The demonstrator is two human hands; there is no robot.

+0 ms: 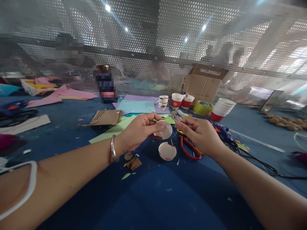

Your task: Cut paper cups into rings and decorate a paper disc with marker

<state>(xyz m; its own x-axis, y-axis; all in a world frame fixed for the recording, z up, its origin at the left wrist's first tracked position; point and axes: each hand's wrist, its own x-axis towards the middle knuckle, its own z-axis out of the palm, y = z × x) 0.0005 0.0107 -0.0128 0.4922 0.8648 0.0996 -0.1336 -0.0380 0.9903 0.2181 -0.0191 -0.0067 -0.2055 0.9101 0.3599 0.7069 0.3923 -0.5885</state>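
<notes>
White paper disc [166, 130] is being pinched between thumb and fingers of the left hand [141, 131], above a cut paper piece [167, 151] lying on the blue table [153, 201]. The right hand [200, 132] is hovering nearby; whether it is gripping anything, I cannot tell.

White lights [107, 7] glare high over my bench's [153, 201] far edge, with a paler glow at right. The bench dims toward its near edge, soft shadow beneath my left grip [143, 129]. Wide-angle stretch distorts the sides; blocky pixels obscure patches behind the hazy mesh [141, 38].
</notes>
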